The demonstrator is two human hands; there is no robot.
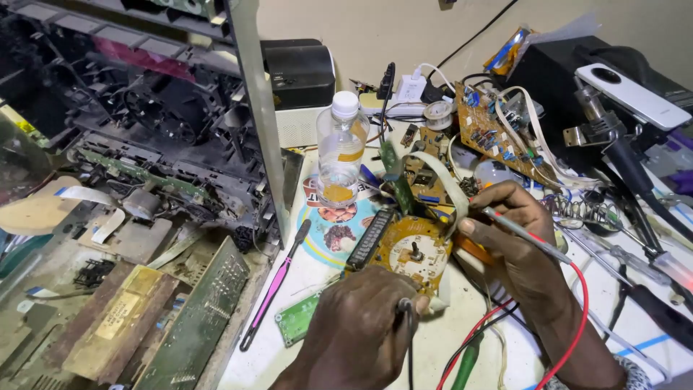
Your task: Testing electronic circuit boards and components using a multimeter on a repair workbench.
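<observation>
A round yellow circuit board with a black segmented display strip lies on the white bench. My left hand is closed around a thin black probe whose lead runs down toward me, its tip near the board's lower edge. My right hand grips a slim probe with a red lead, pointing left at the board's right edge. A white ribbon cable arcs from the board to another brown board behind.
A clear plastic bottle stands behind the board. A pink-handled screwdriver lies left of it. An opened device chassis fills the left. A tilted orange circuit board, a soldering-iron stand and a white phone crowd the right.
</observation>
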